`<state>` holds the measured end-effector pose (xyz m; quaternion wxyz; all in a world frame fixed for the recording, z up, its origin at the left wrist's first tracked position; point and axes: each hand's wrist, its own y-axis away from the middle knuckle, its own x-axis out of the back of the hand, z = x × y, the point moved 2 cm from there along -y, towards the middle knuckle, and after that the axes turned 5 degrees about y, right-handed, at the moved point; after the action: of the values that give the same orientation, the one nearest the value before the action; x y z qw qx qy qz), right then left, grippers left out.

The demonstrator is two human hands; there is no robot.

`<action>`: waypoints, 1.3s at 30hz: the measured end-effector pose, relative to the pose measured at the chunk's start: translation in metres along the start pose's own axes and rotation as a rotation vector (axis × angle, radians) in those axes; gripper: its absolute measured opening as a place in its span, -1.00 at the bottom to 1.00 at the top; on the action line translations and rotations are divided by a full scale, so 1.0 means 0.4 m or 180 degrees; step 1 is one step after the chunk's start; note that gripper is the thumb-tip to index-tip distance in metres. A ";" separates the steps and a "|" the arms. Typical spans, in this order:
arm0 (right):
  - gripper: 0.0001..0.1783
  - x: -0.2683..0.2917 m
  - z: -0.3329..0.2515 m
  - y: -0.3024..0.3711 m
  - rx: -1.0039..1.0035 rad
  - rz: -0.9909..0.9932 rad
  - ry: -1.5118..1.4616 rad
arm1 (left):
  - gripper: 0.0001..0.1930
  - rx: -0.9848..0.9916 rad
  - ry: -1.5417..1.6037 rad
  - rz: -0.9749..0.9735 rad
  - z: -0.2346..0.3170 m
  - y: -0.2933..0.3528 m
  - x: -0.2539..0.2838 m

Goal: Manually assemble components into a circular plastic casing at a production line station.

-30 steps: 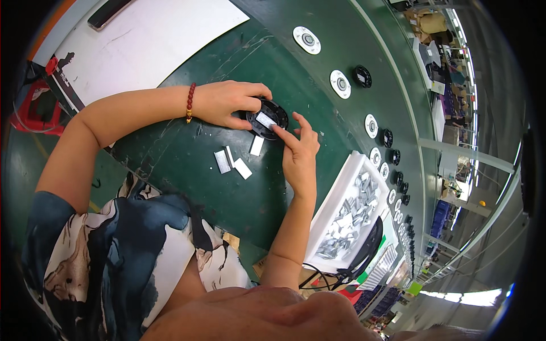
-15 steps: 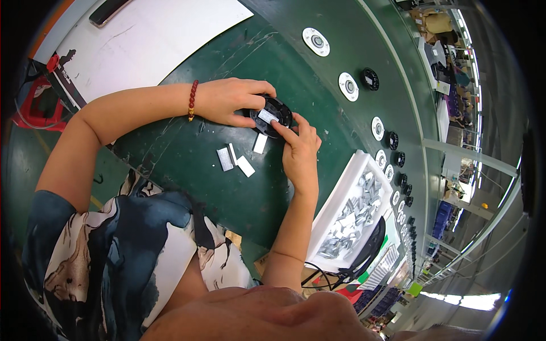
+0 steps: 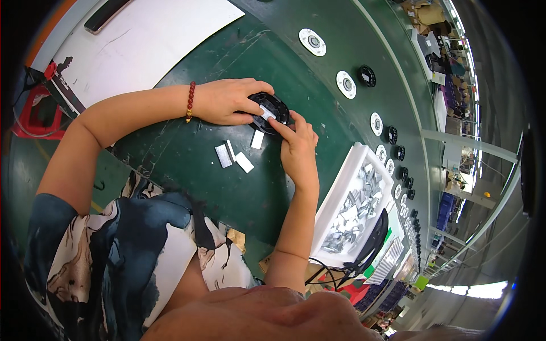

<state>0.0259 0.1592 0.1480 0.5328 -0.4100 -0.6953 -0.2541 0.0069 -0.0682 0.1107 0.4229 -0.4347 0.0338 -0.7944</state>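
Note:
Both hands are on a black round plastic housing [image 3: 277, 107] above the green table. A small light-grey rectangular block [image 3: 267, 113] lies inside its hollow. My left hand [image 3: 232, 101], with a red bead bracelet at the wrist, grips the housing's left side, fingers curled over the rim and a digit on the block. From the right, my right hand [image 3: 298, 149] closes on the rim, its thumb pressing near the block's lower end. Several loose blocks lie just below: a white-faced one [image 3: 257, 139], a grey one [image 3: 223, 156] and another white one [image 3: 244, 162].
To the right stands a white tray [image 3: 318, 232] heaped with grey blocks, a black cable beside it. White discs [image 3: 312, 42] and black round housings [image 3: 367, 75] line the green strip beyond. A white sheet [image 3: 170, 34] with a phone [image 3: 108, 14] lies at the far left.
A left-hand digit has moved down onto the block inside the housing, covering part of it. The right thumb stays near the block's lower end. The view has shifted slightly.

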 end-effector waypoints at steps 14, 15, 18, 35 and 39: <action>-0.59 -0.017 -0.113 0.154 0.0044 -0.0274 -0.0418 | -0.40 0.0282 0.0364 0.0138 -0.009 0.019 -0.012; -0.61 -0.027 -0.118 0.157 0.0024 -0.0269 -0.0403 | -0.40 0.0294 0.0355 0.0133 -0.013 0.021 -0.013; -0.64 -0.026 -0.115 0.163 -0.0016 -0.0213 -0.0390 | -0.34 0.0139 0.0218 0.0203 -0.016 0.004 -0.018; -0.68 -0.001 0.006 0.181 -0.0386 0.0208 -0.0399 | -0.16 0.0490 0.0286 0.0671 -0.125 -0.118 0.089; -0.68 -0.005 0.017 0.192 -0.0423 0.0356 -0.0388 | -0.23 0.0505 -0.0291 0.1160 -0.289 -0.278 0.105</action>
<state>0.0872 0.2050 0.1376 0.4745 -0.4973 -0.6841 -0.2441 -0.1587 -0.0629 0.1138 0.5937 -0.4223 0.0300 -0.6843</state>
